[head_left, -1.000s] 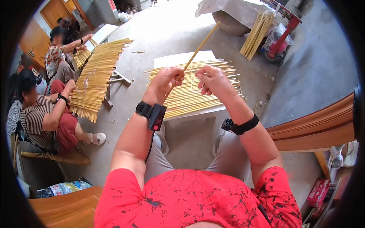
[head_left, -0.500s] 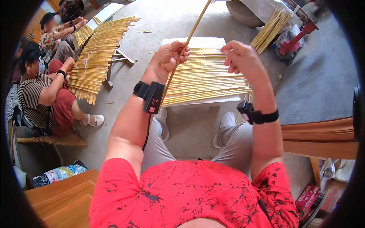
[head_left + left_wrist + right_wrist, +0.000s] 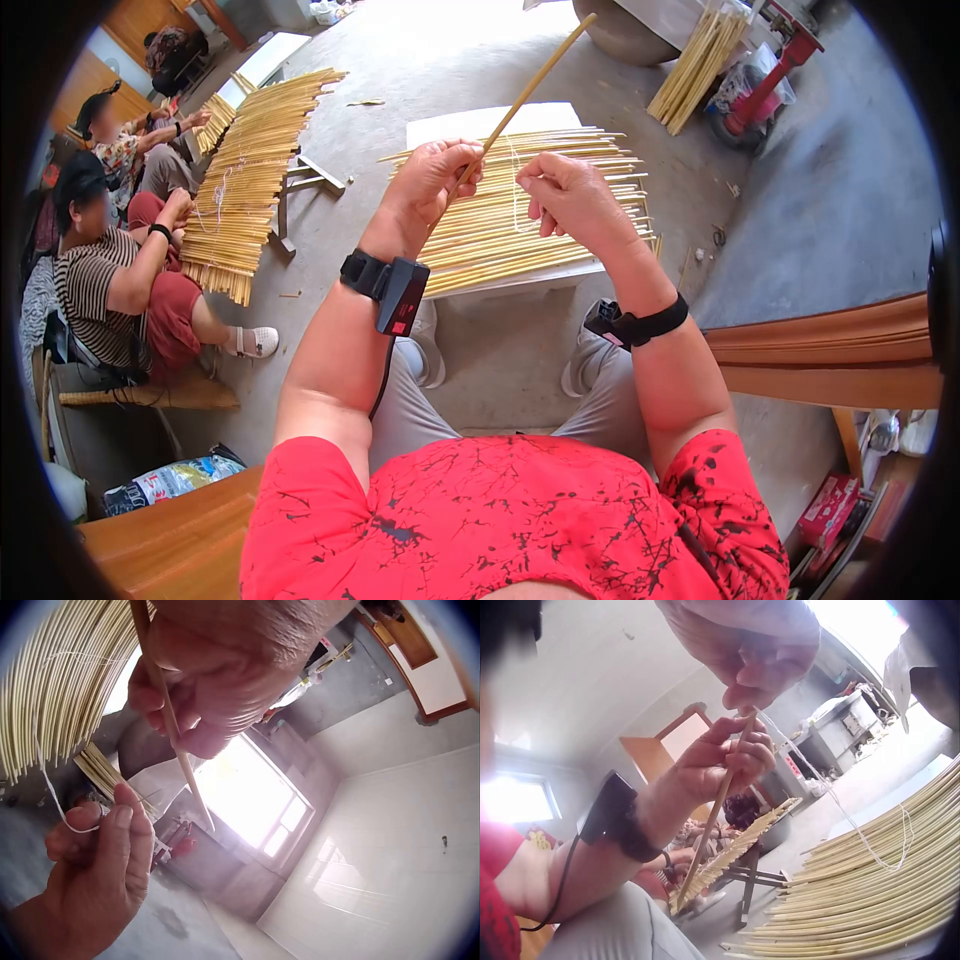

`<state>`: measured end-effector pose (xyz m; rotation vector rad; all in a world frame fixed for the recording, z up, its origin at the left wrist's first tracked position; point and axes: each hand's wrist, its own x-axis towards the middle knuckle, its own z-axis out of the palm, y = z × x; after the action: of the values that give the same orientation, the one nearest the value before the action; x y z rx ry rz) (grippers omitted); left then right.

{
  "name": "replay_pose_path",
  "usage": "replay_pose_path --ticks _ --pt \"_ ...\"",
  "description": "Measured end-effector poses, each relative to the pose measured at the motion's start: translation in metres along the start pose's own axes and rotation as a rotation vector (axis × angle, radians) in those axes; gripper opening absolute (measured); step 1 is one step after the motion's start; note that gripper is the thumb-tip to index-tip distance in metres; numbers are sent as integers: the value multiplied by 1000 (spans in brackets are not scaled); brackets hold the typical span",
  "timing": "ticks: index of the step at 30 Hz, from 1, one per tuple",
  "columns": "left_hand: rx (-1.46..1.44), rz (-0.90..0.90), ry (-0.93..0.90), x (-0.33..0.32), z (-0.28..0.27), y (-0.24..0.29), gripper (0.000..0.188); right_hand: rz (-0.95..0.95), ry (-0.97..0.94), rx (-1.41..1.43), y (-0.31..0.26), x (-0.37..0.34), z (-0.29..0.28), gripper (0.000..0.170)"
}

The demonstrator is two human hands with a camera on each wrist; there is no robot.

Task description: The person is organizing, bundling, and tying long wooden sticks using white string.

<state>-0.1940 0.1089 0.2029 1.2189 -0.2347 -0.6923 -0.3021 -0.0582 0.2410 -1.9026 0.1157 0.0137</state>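
My left hand [image 3: 432,190] grips one thin straw-coloured stalk [image 3: 540,78], which slants up and away past the thumb. To its right, my right hand [image 3: 578,205] has its fingertips pinched together on a thin needle [image 3: 150,796], seen in the left wrist view. White thread [image 3: 51,784] trails from those fingers down to a mat of parallel stalks [image 3: 530,250], which lies on a low white-topped table. In the right wrist view, the thread [image 3: 799,756] droops onto the mat, and the left fingers wrap around the stalk.
At left, a seated person in a striped shirt [image 3: 105,280] works at another stalk mat [image 3: 245,180] on a stand; more people sit behind. A bundle of stalks [image 3: 698,70] leans at the back right beside a red metal stand [image 3: 775,85]. Wooden furniture [image 3: 830,345] stands at right.
My right hand swung up and right, away from the left, then came back beside it with fingers pinched. My left hand kept its hold on the stalk. The head view tilted and returned.
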Motion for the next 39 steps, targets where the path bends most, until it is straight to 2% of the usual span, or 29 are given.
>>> replay_pose_path --ticks 3,7,9,10,11,12,13,14,15,17,19,20,21,23,24,25,26,27,28,29,30,31,33,35,37,38,39 --pt "67 19 -95 -1 3 -2 14 14 -5 -21 0 -3 -2 16" --pt "98 38 -97 -3 9 -2 22 -24 5 -72 22 3 -3 18" --pt "371 143 14 1 6 1 27 33 -90 -124 34 11 -5 21" --pt "548 210 64 8 1 -3 24 73 5 -97 42 16 -1 20" --pt "677 299 110 4 8 -1 22 -256 137 -645 44 15 0 21" --pt "677 323 97 10 2 -5 17 -148 202 -666 24 5 -1 25" --pt "664 325 83 8 4 -5 13 -226 335 -652 19 3 3 28" --pt "664 323 65 7 8 -7 9 -664 777 -762 31 17 11 26" --pt "706 286 11 2 15 -6 7 -814 751 -781 19 12 3 30" --pt "677 287 -110 -4 28 -7 8 -966 785 -1010 12 6 -2 27" --pt "741 258 -170 -1 23 -9 13 -469 120 -1068 20 4 -8 20" --pt "799 229 -218 -3 20 -11 19 -394 109 -922 25 2 -14 12" --pt "793 226 -208 -7 28 -10 19 -398 97 -922 23 -3 -25 12" --pt "1271 879 -94 -17 64 -3 27 -514 158 -1187 18 -28 -55 18" --pt "1307 1043 44 -17 72 2 29 -958 645 -1092 31 -64 -75 28" --pt "1352 1193 193 -17 75 5 32 -997 537 -676 33 -74 -97 35" --pt "1213 1197 266 -14 71 6 33 -674 361 -254 19 -93 -112 31" --pt "1083 1217 348 -10 63 10 34 -851 316 -266 39 -88 -142 27" --pt "1016 1155 427 -7 51 11 29 -894 283 -225 33 -94 -156 27" --pt "934 1103 504 -2 38 9 24 -467 268 -551 18 -96 -174 14" --pt "962 906 438 -1 29 10 19 -22 247 -870 13 -102 -189 14" --pt "969 706 369 -2 24 9 16 20 297 -575 31 -117 -193 18" --pt "1098 526 73 -5 26 -9 15 175 362 -468 91 -136 -198 20" --pt "1292 509 -357 -9 23 -41 16 298 335 -432 177 -156 -195 21" --pt "1315 378 -722 -21 33 -53 21 511 385 -242 259 -173 -173 22" --pt "1315 301 -796 -24 37 -57 25 543 385 -195 310 -186 -166 20" --pt "1309 224 -874 -26 40 -59 28 663 432 -118 322 -191 -146 20"
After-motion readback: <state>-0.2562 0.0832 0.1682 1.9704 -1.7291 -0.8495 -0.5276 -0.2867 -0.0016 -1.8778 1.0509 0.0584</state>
